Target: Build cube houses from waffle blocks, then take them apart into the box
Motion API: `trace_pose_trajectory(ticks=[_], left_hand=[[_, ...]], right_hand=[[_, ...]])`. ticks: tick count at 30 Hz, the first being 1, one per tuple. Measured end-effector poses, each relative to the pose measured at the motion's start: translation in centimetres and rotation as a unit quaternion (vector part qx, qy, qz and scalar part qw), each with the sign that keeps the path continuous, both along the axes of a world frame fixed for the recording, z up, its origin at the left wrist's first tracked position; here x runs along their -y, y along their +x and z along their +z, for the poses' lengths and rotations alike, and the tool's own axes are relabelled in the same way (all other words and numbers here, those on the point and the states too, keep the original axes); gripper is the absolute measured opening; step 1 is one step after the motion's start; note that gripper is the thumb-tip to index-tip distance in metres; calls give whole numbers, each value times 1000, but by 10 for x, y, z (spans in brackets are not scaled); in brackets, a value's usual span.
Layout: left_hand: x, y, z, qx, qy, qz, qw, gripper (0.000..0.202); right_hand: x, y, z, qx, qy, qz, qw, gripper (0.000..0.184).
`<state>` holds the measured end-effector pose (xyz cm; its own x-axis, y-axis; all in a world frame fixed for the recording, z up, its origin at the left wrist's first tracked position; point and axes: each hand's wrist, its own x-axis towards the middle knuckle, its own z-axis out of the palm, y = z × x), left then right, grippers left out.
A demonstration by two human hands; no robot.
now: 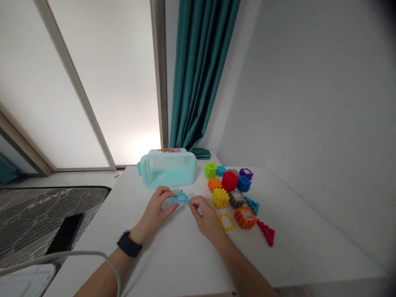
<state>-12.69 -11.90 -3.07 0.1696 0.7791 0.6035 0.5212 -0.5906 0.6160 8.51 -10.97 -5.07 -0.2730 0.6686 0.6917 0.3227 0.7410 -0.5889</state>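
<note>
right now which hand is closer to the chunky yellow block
Right. The right hand is just left of the chunky yellow block and slightly nearer the person; the left hand is farther left, at the left end of the blue toothed piece.

Teal curtain hangs at tabletop's far edge. Pale wall runs along right edge. Frosted panels stand beyond far left corner. Off left edge: striped rug, flat black object. White cable arcs across near left corner.
</note>
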Motion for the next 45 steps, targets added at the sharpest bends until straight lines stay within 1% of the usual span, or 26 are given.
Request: trace_pose_trajectory(ticks=[6, 11, 17, 21, 26, 30, 35, 39, 42, 45], left_hand=[[3, 0, 3, -11, 16, 17, 1000, 14], [3, 0, 2, -15, 27, 15, 999, 15], [2, -1, 0, -7, 44, 19, 999, 15], [3, 0, 0, -8, 45, 27, 999, 14], [4, 2, -1, -12, 49, 18, 999, 13], [5, 3, 0, -12, 39, 22, 999, 13], [7, 4, 1, -11, 35, 26, 999, 13], [7, 4, 0, -14, 39, 29, 999, 14], [8, 4, 0, -13, 50, 27, 998, 16], [10, 6, -1, -16, 53, 16, 998, 18]], right_hand=[[-1, 1, 0, 7, 5, 1, 1000, 9], [-1, 1, -1, 10, 8, 0, 1000, 9], [2, -1, 4, 5, 0, -31, 1000, 12], [1, -2, 5, 14, 5, -21, 1000, 14], [-1, 0, 3, 15, 13, -24, 999, 13], [-2, 1, 2, 19, 23, -26, 999, 13], [-1, 3, 2, 36, 37, -45, 998, 13], [2, 4, 5, 52, 52, -58, 996, 15], [7, 6, 8, 65, 67, -71, 993, 17], [17, 9, 7, 77, 82, -98, 989, 19]])
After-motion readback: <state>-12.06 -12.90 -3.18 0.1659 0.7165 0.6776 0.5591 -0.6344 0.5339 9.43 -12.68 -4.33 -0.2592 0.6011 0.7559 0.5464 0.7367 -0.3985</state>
